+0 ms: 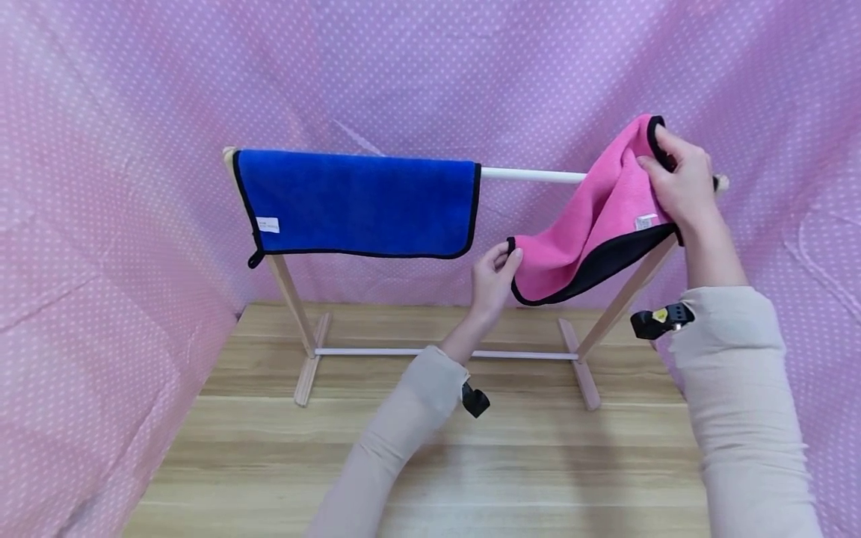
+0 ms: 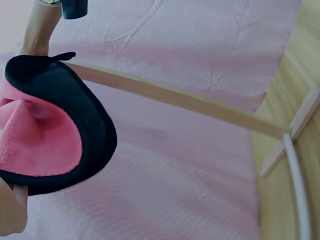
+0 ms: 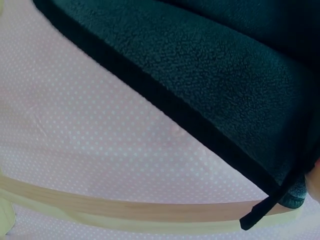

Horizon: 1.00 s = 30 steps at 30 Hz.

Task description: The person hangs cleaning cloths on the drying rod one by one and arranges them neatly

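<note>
A pink towel [image 1: 592,232] with a dark underside and black edging hangs in folds between both hands, at the right end of a wooden drying rack's white top rod [image 1: 528,175]. My left hand [image 1: 492,284] pinches its lower left edge. Higher up, my right hand [image 1: 682,183] grips the edge near the rack's right end, thumb over the pink face. In the left wrist view, the pink towel [image 2: 45,145] curls over, showing its dark side. Dark fabric of the same towel [image 3: 210,75] fills the upper part of the right wrist view, with a black loop [image 3: 267,207] dangling.
A blue towel [image 1: 356,205] with black edging is draped over the left part of the top rod. The rack's wooden feet [image 1: 309,381] stand on a wood-grain table [image 1: 511,478], joined by a lower white rod [image 1: 377,351]. Pink dotted cloth [image 1: 403,75] surrounds the table.
</note>
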Motion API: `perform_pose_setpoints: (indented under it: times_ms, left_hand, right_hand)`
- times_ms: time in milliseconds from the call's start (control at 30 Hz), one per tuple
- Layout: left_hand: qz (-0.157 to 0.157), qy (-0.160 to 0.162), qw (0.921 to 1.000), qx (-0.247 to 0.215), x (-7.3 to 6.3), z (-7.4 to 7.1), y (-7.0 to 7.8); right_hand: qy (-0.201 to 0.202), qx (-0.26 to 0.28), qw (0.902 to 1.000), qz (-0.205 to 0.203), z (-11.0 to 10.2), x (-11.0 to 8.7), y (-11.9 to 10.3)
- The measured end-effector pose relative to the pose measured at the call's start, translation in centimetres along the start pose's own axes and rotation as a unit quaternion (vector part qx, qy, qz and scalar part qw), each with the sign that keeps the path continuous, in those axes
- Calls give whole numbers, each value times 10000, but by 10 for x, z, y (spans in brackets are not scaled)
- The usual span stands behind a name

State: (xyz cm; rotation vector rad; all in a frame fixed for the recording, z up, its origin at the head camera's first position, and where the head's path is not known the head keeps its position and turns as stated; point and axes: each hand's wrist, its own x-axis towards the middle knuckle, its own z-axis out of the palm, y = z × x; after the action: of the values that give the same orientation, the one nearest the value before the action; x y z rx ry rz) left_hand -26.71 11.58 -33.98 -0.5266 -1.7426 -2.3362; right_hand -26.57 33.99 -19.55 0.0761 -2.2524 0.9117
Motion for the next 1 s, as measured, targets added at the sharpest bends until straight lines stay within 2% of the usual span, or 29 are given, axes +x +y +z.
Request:
perform_pose_setpoints:
  times_ms: [67,167,333,467,533,600,767,867,1000]
  left_hand:
    - [127,-171,9996,203,-3,-3,15]
    - [215,-405,9985,301,-1,-8,28]
    - [558,-653,9948,546,9,-15,39]
    - [791,-672,9912,824,18,-20,57]
    - [877,-649,9892,980,22,-22,67]
    - [969,-639,9872,1092,27,-23,76]
    - [1117,-651,9837,1246,41,-23,100]
    - [1165,-671,9826,1279,49,-23,113]
    - [1064,-664,9857,1128,58,-25,125]
  right_hand:
    - [23,3,10000,-1,-1,0,0]
    - [77,76,9999,7,-1,0,0]
    - [165,242,9995,75,-2,4,-3]
    - [248,975,9947,230,-7,6,-5]
    - [345,1552,9868,301,-12,6,-5]
    - [453,2174,9745,333,-17,6,-5]
    - [513,3409,9375,471,-36,3,-4]
    - [446,3757,9243,501,-45,1,-4]
    - [411,3954,9160,540,-54,1,-4]
